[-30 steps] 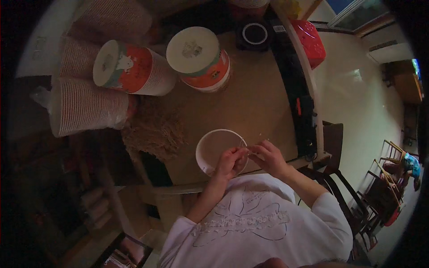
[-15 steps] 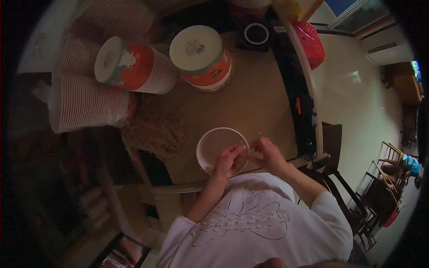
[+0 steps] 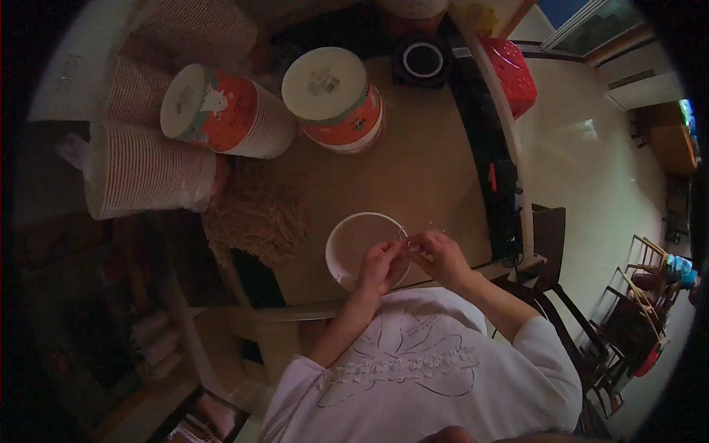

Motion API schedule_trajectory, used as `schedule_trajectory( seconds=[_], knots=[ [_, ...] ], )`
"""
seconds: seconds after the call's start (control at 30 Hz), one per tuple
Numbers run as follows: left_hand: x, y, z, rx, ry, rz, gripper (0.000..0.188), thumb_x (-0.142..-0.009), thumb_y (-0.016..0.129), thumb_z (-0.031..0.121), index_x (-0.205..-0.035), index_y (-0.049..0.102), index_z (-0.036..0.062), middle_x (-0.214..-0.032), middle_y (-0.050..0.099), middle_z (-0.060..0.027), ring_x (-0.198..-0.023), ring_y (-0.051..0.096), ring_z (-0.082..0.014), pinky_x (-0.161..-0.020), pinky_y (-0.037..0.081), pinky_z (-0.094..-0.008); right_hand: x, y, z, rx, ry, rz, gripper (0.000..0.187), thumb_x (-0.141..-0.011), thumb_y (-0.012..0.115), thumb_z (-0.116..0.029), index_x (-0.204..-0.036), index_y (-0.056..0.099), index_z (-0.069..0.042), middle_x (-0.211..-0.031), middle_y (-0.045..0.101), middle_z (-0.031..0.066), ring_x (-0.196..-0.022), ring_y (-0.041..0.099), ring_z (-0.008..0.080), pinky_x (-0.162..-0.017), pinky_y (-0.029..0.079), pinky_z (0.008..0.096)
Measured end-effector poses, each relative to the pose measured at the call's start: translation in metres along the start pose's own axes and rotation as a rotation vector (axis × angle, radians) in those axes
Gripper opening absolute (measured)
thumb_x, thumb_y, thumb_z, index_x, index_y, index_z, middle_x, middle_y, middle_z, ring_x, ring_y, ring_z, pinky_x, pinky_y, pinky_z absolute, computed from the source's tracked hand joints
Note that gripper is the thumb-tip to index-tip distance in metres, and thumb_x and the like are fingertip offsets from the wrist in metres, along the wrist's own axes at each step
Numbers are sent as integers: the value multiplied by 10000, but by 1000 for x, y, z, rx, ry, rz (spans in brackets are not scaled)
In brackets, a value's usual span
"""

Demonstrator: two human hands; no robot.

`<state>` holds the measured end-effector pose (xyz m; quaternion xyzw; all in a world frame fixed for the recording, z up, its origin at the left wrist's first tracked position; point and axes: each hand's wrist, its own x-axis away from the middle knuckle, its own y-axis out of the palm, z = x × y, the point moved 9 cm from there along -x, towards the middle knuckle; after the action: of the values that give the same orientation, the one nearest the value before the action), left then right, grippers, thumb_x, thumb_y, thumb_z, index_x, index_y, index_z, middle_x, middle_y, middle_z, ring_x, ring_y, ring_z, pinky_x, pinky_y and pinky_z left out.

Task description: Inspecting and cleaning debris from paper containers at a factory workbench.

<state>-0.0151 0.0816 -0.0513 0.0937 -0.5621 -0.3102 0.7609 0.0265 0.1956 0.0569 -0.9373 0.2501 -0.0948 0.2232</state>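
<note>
A round white paper bucket [image 3: 354, 235] stands at the table's near edge, its mouth toward me. My left hand [image 3: 380, 267] is closed, fingers pinched together in front of the bucket's right rim. Just outside that rim, my right hand [image 3: 445, 260] is closed too, its fingertips touching or nearly touching the left ones. Something small and pale shows between the fingertips, too small and dim to name. To the left lies a heap of tan strands [image 3: 258, 218], loosely bundled.
Printed orange-and-white buckets stand nested, one stack leaning [image 3: 229, 114] and one upright [image 3: 332, 96]. Wrapped stacks [image 3: 151, 170] fill the left. At the back sits a dark square device [image 3: 422, 60]. A red plastic stool [image 3: 509, 74] and chairs [image 3: 628, 317] are beyond the table.
My right hand has moved slightly left, bringing its fingertips up to the left hand's at the bucket's rim. The bucket has hardly moved.
</note>
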Motion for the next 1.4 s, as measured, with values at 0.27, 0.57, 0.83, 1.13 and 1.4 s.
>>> schedule_trajectory(
  seconds=[0.27, 0.57, 0.83, 1.13, 1.4],
  knots=[
    [6, 6, 6, -23, 32, 47, 178, -800, 583, 163, -649, 505, 110, -514, 384, 68, -407, 312, -18, -355, 182, -177, 2, -1, 0, 94, -99, 7, 83, -727, 600, -85, -799, 560, -74, -751, 572, 111, -676, 558, 299, -573, 469, 365],
    [5, 8, 3, 8, 20, -11, 178, -801, 576, 138, -637, 509, 118, -494, 368, 78, -382, 281, -17, -343, 151, -188, 7, 20, 39, -30, 193, -155, 66, -791, 552, -107, -816, 516, -57, -704, 534, 145, -654, 531, 339, -554, 430, 360],
    [5, 0, 6, 26, 103, 75, 134, -803, 570, 128, -675, 542, 97, -496, 374, 76, -378, 283, -19, -340, 173, -178, 1, 7, 11, -327, 149, -113, 120, -764, 598, -94, -869, 547, -65, -744, 572, 107, -659, 570, 267, -558, 447, 323],
    [10, 11, 7, 11, 34, 17, 141, -789, 592, 143, -668, 536, 101, -519, 422, 65, -397, 329, -17, -345, 196, -172, 4, 3, 7, -24, -97, -39, 81, -741, 607, -118, -760, 560, -54, -702, 563, 125, -640, 555, 317, -536, 446, 368],
    [15, 9, 8, -44, 45, 95, 150, -781, 605, 165, -664, 531, 110, -513, 411, 68, -383, 309, -19, -341, 184, -177, 11, 23, 35, -233, 291, -144, 60, -812, 506, -62, -788, 464, -26, -718, 508, 158, -637, 498, 287, -575, 409, 330]
  ],
)
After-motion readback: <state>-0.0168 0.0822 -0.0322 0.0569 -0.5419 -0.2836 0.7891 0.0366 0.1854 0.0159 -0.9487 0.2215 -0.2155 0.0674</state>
